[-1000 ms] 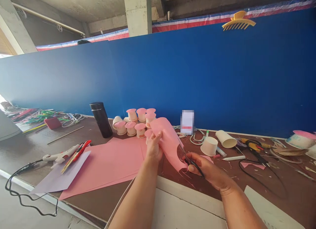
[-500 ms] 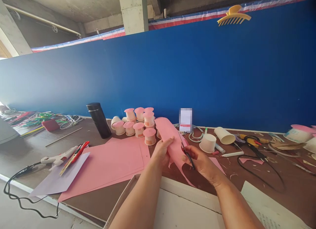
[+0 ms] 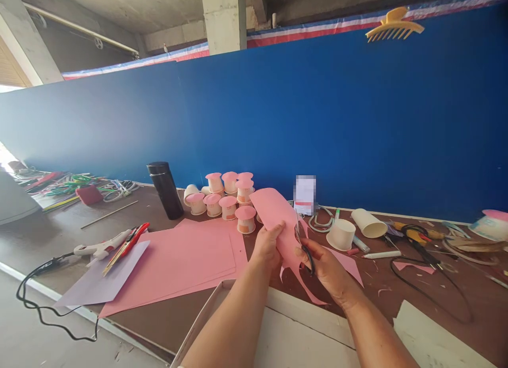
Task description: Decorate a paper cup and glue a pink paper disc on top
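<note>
My left hand [image 3: 270,244] pinches a sheet of pink paper [image 3: 273,205], thumb on top, and holds it up over the table. In my right hand [image 3: 323,267] is a pair of scissors [image 3: 308,258] with black handles, its blades at the paper's right edge. A curved strip of the pink paper hangs down below the hands. Behind the left hand, several paper cups with pink paper discs on top [image 3: 245,220] stand in a cluster. To the right of the scissors, a plain white paper cup [image 3: 341,234] stands upside down.
Large pink sheets [image 3: 198,251] lie at left, with a lilac sheet [image 3: 119,275], a red utility knife [image 3: 133,242] and a white glue gun [image 3: 103,244]. A black flask [image 3: 165,192] stands behind. Nearest me is a shallow white box [image 3: 296,333]. Cords, scraps and a tipped cup [image 3: 369,223] lie right.
The view has shifted, so most things sit slightly further right. The scissor blades have moved a little along the paper's edge, and the cut strip hangs differently. Both hands keep their holds.
</note>
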A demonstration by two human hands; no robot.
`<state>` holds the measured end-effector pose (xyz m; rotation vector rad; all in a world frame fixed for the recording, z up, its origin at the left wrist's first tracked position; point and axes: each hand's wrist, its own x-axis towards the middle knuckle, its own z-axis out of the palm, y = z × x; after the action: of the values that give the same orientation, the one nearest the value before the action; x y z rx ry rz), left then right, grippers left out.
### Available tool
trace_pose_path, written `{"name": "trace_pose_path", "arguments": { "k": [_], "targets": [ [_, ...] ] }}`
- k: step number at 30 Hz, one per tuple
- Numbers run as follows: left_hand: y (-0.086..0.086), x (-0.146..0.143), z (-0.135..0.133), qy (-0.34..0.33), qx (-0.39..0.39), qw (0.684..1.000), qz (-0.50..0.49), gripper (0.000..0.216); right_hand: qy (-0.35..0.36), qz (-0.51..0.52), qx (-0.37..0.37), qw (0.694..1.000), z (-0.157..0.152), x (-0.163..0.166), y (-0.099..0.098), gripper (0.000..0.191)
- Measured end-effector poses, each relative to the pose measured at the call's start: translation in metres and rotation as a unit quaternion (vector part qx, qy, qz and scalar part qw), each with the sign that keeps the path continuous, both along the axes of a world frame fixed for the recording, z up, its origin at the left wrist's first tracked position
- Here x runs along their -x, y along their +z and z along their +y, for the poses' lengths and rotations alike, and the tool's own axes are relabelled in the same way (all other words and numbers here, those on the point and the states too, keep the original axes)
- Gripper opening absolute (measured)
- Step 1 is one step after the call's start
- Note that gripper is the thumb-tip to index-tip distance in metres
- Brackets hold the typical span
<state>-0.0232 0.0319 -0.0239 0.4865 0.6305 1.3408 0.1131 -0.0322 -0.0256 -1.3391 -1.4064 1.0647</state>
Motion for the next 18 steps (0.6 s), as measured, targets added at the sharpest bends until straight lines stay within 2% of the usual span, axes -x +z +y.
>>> {"name": "trace_pose_path", "arguments": {
  "k": [9,18],
  "targets": [
    [-0.002,-0.004,0.000,0.000,-0.004,1.000,-0.020,0.036,-0.031,-0.009,-0.008,0.999,0.007,-0.001,-0.014,0.058],
    [-0.002,-0.005,0.001,0.009,0.000,1.000,-0.026,0.038,-0.035,-0.007,0.018,0.999,0.009,0.001,-0.012,0.061]
  ]
}}
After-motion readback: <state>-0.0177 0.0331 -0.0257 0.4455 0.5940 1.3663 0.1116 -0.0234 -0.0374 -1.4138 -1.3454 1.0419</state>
